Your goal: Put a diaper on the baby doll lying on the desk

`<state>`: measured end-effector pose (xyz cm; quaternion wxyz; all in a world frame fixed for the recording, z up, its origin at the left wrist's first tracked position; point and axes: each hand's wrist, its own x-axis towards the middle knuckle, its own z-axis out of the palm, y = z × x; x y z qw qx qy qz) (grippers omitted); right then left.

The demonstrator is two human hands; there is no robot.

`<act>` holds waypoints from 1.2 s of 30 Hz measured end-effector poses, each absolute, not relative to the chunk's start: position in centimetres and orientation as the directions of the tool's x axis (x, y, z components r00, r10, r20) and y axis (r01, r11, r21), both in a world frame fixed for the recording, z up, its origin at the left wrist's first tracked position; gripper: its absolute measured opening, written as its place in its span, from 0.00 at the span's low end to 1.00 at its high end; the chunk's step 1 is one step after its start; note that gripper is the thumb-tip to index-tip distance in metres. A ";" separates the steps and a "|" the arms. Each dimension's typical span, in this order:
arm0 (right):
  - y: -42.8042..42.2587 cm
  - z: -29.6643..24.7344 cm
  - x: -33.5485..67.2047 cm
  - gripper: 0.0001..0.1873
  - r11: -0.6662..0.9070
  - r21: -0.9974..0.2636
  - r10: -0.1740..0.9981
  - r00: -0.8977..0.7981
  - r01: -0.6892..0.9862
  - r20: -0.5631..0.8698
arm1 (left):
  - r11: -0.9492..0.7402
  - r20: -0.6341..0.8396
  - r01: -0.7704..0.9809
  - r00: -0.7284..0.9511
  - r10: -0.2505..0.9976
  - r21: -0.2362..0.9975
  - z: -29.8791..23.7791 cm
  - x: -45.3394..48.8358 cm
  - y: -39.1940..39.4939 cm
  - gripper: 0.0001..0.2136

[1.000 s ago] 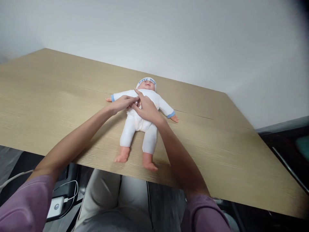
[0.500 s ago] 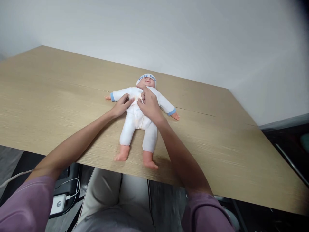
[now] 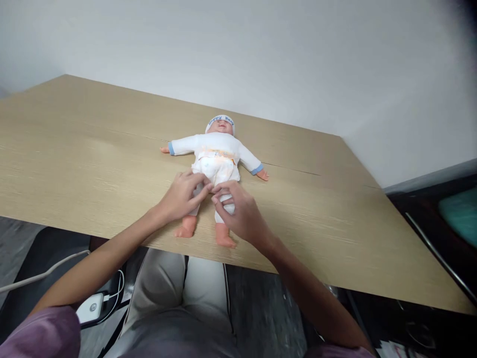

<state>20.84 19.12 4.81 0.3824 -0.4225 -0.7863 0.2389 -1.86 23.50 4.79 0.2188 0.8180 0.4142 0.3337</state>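
Note:
A baby doll (image 3: 179, 145) lies on its back on the table, arms spread and bare feet toward me. It wears a white outfit with blue cuffs and a lettered white cap (image 3: 220, 119). Around its waist is a white diaper (image 3: 216, 169) with an orange-patterned band across the belly. My left hand (image 3: 184, 194) is over one doll leg, thumb and fingertips together near the crotch; whatever they pinch is hidden. Over the other leg is my right hand (image 3: 242, 209), its fingers bent and the thumb apart from them. The two hands' fingertips nearly meet.
The wooden table (image 3: 93, 174) reaches back to a pale wall (image 3: 231, 54). Below its front edge, at the left, a white device (image 3: 90, 308) with a cable rests on a black seat. A dark object with a greenish panel (image 3: 460, 214) stands beyond the right edge.
Both hands have moved from the doll's chest and belly down to its upper legs, toward me. The diaper's front and orange band now show. The view has shifted slightly.

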 end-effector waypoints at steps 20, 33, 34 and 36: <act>23.6 0.5 20.8 0.13 0.362 -0.401 0.902 -0.207 0.842 0.380 | -0.500 0.281 0.584 0.428 0.859 0.639 2.1 -2.4 28.7 0.19; 23.4 0.3 20.6 0.10 0.325 -0.446 0.924 -0.181 0.834 0.336 | -0.532 0.319 0.544 0.440 0.839 0.649 1.9 -2.5 28.7 0.18; 23.5 0.2 20.5 0.12 0.303 -0.481 0.932 -0.150 0.823 0.331 | -0.514 0.306 0.552 0.429 0.850 0.657 1.8 -2.4 28.7 0.18; 23.6 0.1 20.5 0.15 0.276 -0.559 0.936 -0.086 0.782 0.342 | -0.470 0.280 0.538 0.398 0.874 0.700 1.7 -2.4 28.8 0.17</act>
